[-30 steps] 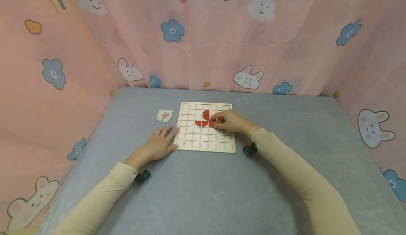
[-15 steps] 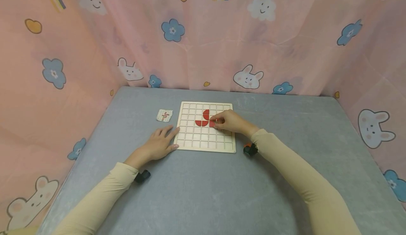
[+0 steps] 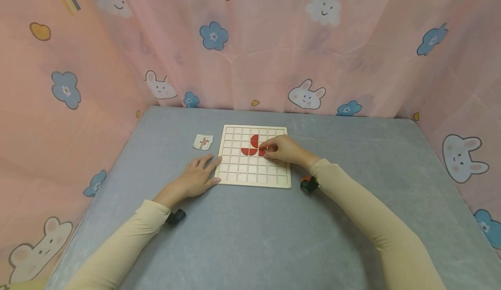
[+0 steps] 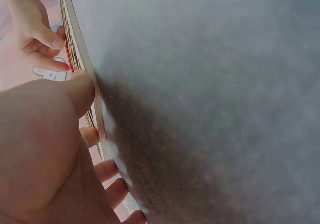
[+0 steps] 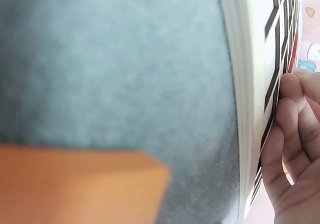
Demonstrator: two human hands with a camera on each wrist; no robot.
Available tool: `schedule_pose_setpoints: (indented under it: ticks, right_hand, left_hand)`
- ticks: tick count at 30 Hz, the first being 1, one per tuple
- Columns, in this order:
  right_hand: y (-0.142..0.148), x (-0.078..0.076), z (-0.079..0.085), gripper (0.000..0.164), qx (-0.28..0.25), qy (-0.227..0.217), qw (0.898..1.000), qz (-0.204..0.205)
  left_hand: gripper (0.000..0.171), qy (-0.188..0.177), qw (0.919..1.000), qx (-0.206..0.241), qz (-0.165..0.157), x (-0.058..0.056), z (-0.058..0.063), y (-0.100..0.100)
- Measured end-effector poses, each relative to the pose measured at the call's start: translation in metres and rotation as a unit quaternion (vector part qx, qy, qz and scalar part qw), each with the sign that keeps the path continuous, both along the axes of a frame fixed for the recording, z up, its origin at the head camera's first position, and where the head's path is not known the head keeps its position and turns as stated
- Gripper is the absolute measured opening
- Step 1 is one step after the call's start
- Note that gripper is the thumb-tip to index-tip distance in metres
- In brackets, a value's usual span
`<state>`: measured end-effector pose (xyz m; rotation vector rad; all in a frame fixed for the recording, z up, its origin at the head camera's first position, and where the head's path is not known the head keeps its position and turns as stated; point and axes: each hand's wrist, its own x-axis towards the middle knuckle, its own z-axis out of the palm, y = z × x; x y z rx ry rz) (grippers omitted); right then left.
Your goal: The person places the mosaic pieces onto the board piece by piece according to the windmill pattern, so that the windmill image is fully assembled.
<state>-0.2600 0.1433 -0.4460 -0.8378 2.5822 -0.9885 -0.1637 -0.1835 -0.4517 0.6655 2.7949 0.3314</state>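
Note:
A square wooden grid board (image 3: 242,178) lies on the grey table. Set in its cells are red quarter-circle pieces (image 3: 254,141), two of them side by side (image 3: 248,151) lower left. Over the board's right half, my right hand (image 3: 287,149) pinches a red piece (image 3: 262,153) down at the grid with thumb and fingertips, which partly cover it. In the right wrist view the curled fingers (image 5: 287,116) touch the board's surface. My left hand (image 3: 194,178) lies spread at the board's left edge; its thumb (image 4: 82,91) and a finger touch that edge.
A small paper card (image 3: 203,142) printed with a grid and a red pinwheel figure lies left of the board. Pink patterned curtains (image 3: 250,64) enclose the table (image 3: 250,238) at the back and sides. An orange block-like part (image 5: 80,184) fills the right wrist view's lower left.

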Motion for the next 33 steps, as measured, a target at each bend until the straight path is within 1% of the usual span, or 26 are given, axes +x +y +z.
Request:
schedule_pose_setpoints:
  ticks: [5,9,20,24,28,33]
  right_hand:
    - [0.0,-0.0008,-0.0023,0.024,-0.001,0.01,1.0,-0.017]
    - [-0.0004,-0.0018,-0.0033,0.021,0.008,0.025,0.999,-0.02]
    - [-0.0004,-0.001,-0.0032,0.022,0.01,0.021,1.0,-0.02]
    - [-0.0008,-0.0003,-0.003,0.024,0.007,0.019,1.0,-0.021]
    - [-0.002,0.0,-0.0032,0.026,0.013,0.027,0.999,-0.02]
    - [-0.0032,-0.001,-0.0041,0.024,0.02,0.037,0.999,-0.024]
  left_hand:
    - [0.067,0.003,1.0,-0.001,-0.002,0.0003,0.0007,0.0002]
    - [0.067,0.005,1.0,-0.002,-0.002,-0.0003,-0.0011,-0.0003]
    - [0.067,-0.003,1.0,-0.002,0.002,-0.0009,-0.0019,0.0002]
    - [0.067,-0.001,1.0,0.0,-0.001,-0.0005,-0.0019,0.0005]
    - [0.068,0.001,1.0,-0.003,-0.002,-0.0004,-0.0028,0.0001]
    - [0.069,-0.001,1.0,-0.002,0.0,-0.0014,-0.0039,0.0001]
